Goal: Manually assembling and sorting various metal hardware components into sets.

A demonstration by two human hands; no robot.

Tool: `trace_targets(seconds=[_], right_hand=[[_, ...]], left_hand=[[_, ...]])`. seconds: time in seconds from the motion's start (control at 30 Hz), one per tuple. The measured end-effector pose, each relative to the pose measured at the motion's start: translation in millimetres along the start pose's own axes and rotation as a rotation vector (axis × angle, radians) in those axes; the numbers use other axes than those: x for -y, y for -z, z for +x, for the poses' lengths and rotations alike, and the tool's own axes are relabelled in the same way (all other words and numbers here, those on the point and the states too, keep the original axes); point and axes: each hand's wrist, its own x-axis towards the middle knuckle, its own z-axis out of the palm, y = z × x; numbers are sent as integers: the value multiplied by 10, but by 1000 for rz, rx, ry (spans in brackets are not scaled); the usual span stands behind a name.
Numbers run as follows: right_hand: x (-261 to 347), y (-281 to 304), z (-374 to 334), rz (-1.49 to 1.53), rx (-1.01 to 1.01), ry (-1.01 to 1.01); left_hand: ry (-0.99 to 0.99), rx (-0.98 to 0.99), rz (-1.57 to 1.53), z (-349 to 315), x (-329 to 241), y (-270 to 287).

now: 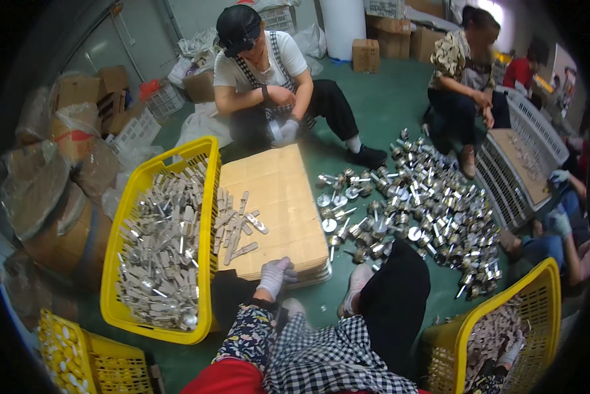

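While the left hand, gloved in white, is rested with fingers loosely curled on the near edge of the cardboard stack, nothing is gripped by it. Left of it, a yellow crate filled with flat metal pieces is seen, and a few such pieces are laid on the cardboard. Further right, a heap of shiny metal parts is spread on the green floor. The right hand is sunk in a second yellow basket, so its grip cannot be told.
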Motion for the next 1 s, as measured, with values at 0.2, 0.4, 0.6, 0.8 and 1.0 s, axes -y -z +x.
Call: trace_targets(seconds=[0.2, 0.4, 0.6, 0.8, 1.0], right_hand=[[1232, -881, -453, -55, 904, 724], [1030, -3245, -2580, 270, 1584, 102], [-311, -5151, -4859, -107, 1715, -212], [-1053, -5867, -5790, -256, 1968, -280], [-731, -5753, -5594, -384, 1805, -24]], left_hand=[[-20, -48, 32, 3, 159, 157], [-7, -8, 1, 89, 54, -79], [-434, -173, 914, 460, 499, 58], [-599, -231, 1190, 1057, 1293, 203], [-76, 26, 365, 130, 230, 7]])
